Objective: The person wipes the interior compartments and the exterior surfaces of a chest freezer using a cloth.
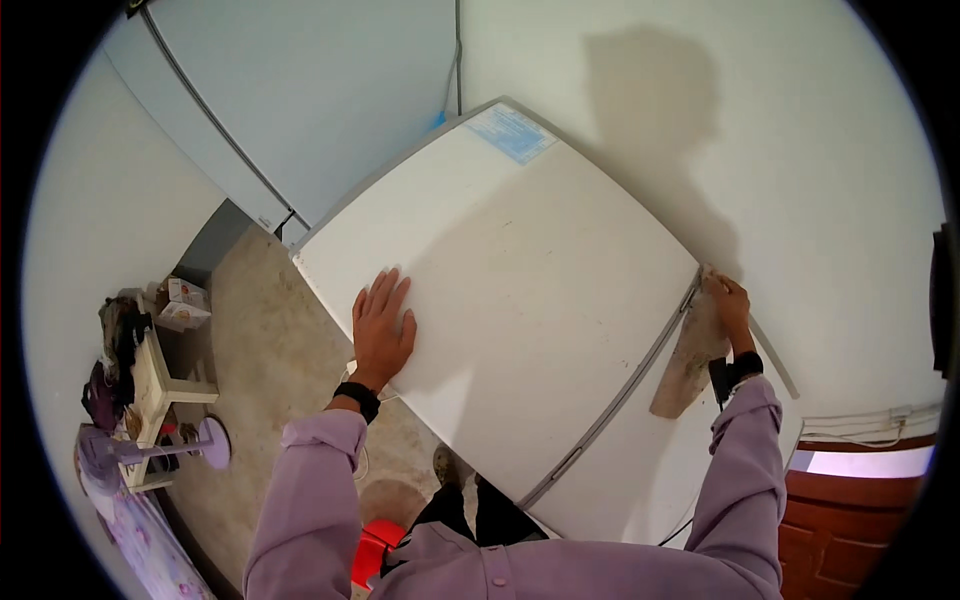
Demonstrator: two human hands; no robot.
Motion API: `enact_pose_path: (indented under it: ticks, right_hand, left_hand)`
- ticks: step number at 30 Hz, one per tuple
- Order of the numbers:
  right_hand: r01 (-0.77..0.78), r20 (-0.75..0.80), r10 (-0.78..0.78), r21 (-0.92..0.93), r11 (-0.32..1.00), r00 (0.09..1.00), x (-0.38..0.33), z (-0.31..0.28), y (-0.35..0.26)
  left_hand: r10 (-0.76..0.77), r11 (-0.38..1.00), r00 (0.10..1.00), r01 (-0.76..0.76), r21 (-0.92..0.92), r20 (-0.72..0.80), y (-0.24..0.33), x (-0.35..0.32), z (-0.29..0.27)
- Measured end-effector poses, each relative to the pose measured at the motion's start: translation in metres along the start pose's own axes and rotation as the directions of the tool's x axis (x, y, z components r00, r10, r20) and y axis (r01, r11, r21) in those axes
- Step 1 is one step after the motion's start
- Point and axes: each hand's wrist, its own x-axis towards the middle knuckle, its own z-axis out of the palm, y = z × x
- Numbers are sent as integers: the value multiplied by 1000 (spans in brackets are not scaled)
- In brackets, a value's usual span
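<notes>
Before me is a large white appliance that looks like a fridge or freezer. Its broad white panel [500,290] has a pale blue label [512,134] near the far corner and a few dark specks. My left hand [383,335] rests on the panel's left side, fingers stretched out. At the panel's right corner, beside a grey strip [610,410], my right hand [727,300] has its fingers closed on the top of a brownish, stained cloth [690,365]. The cloth hangs over the second white section [630,470].
A tall pale cabinet-like appliance [300,80] stands at the far left. Along the left are a wooden bench [160,390] with clothes, a box [183,303] and a purple fan-like stand [205,443]. A red object [375,550] is near my feet; a reddish-brown wooden door [840,530] is lower right.
</notes>
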Motion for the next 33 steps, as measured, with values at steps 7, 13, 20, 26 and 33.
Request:
enact_pose_path:
  ticks: [7, 13, 20, 26, 33]
  right_hand:
    - [-514, 206, 497, 582, 630, 843, -13, -22, 30]
    - [70, -112, -71, -12, 997, 991, -11, -17, -2]
    - [106, -114, -173, -445, 889, 978, -54, -10, 64]
    - [-406, 63, 414, -113, 907, 908, -128, -15, 12]
    - [-328, 49, 329, -23, 944, 943, -111, -6, -32]
  left_hand:
    - [-18, 1000, 1000, 18, 5, -6, -6, -5, -5]
    - [-5, 1000, 1000, 5, 10, -7, -6, -4, 1]
    - [12, 994, 999, -16, -110, -35, 11, 8, 6]
    - [-9, 997, 999, 6, -71, -40, -3, -1, 4]
    - [-29, 999, 1000, 29, -18, -10, -4, -2, -3]
